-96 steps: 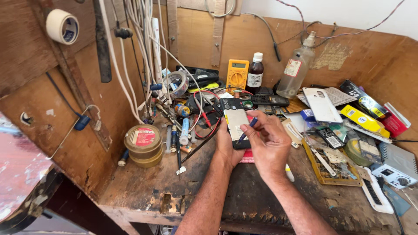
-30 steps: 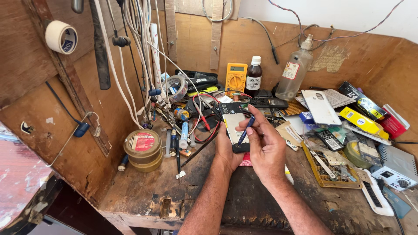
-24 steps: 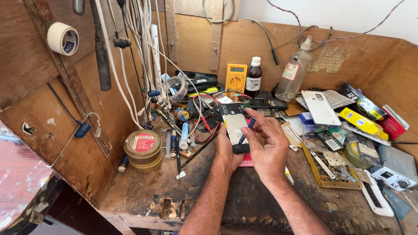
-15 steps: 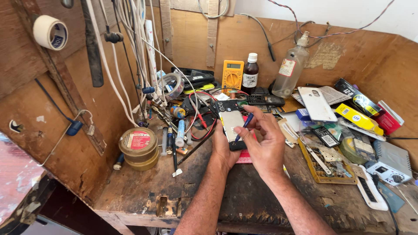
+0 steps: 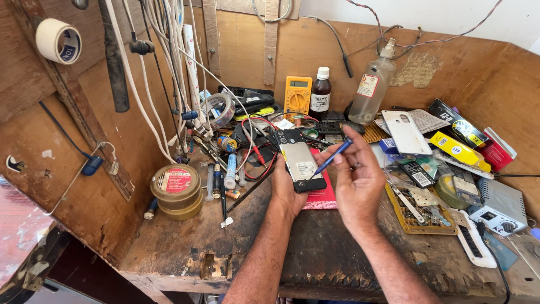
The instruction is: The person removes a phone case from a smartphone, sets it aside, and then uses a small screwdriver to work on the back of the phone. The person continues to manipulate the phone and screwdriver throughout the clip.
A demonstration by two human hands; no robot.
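- At the centre of the cluttered, worn wooden tabletop (image 5: 315, 253), the left hand (image 5: 287, 188) cradles an opened black phone with a bare metal back plate (image 5: 300, 160); its grip is clenched around the phone's lower end, holding it raised above a red booklet (image 5: 322, 197)
- At three o'clock of the phone, the right hand (image 5: 359, 181) pinches a thin blue screwdriver (image 5: 331, 159); its grip is closed on the handle, the tip slanting down to the phone's lower right corner
- At nine o'clock, well apart, a stack of round brass-coloured tins with a red label (image 5: 176, 191)
- At twelve o'clock, a yellow multimeter (image 5: 297, 95) beside a dark brown bottle with a white cap (image 5: 321, 93)
- At two o'clock, a white phone back cover (image 5: 406, 132)
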